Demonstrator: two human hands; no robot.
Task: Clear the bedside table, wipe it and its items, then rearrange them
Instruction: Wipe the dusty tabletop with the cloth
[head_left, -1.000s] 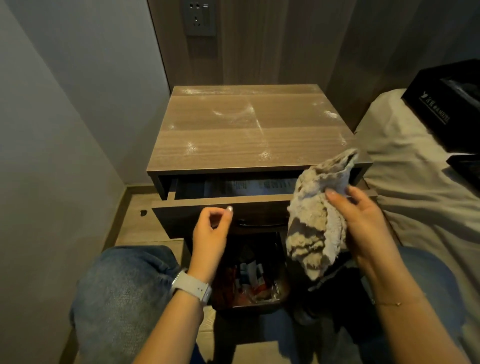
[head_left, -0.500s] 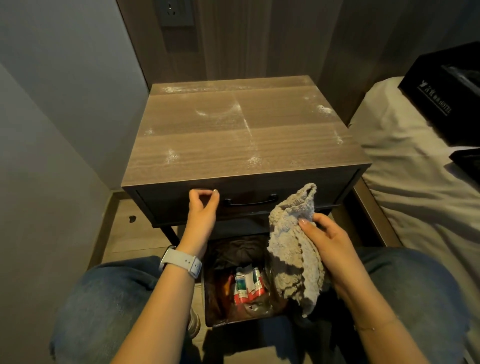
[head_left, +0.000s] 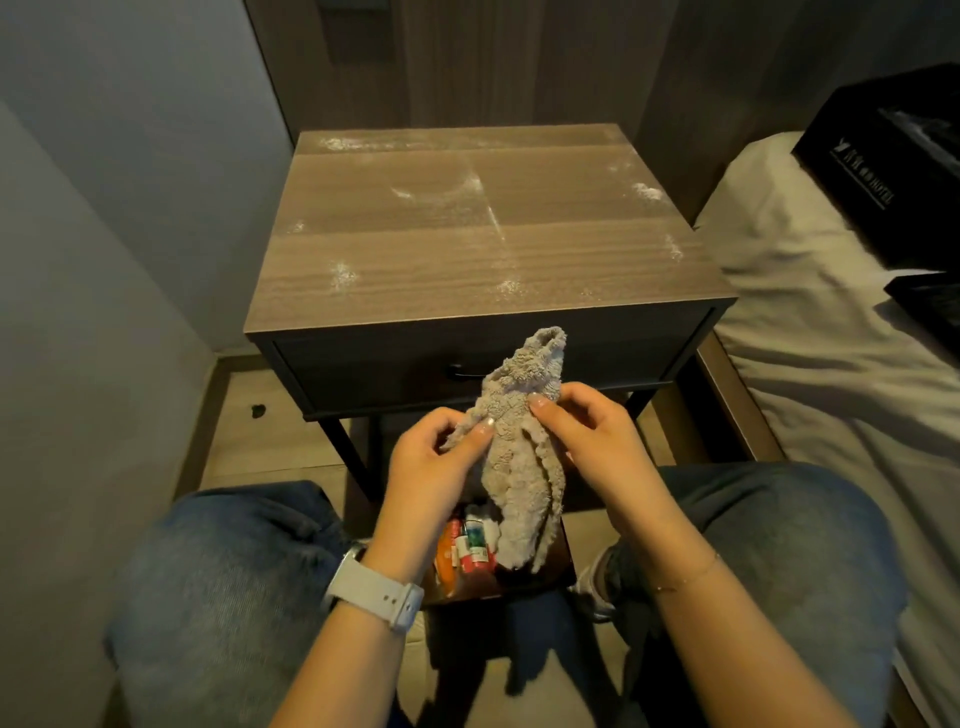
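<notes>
Box on floor between knees holds small tubes. Left hand and right hand both pinch grey cloth above it. Counter top dusty, drawer closed. Bed close on right, wall on left.

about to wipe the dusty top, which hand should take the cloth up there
Right, probably. The right hand grips the cloth near its upper end, closer to the table. The left hand only pinches a side edge.

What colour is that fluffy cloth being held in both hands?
The cloth is a pale greyish beige, plain with no pattern; the head view shows it.
</notes>
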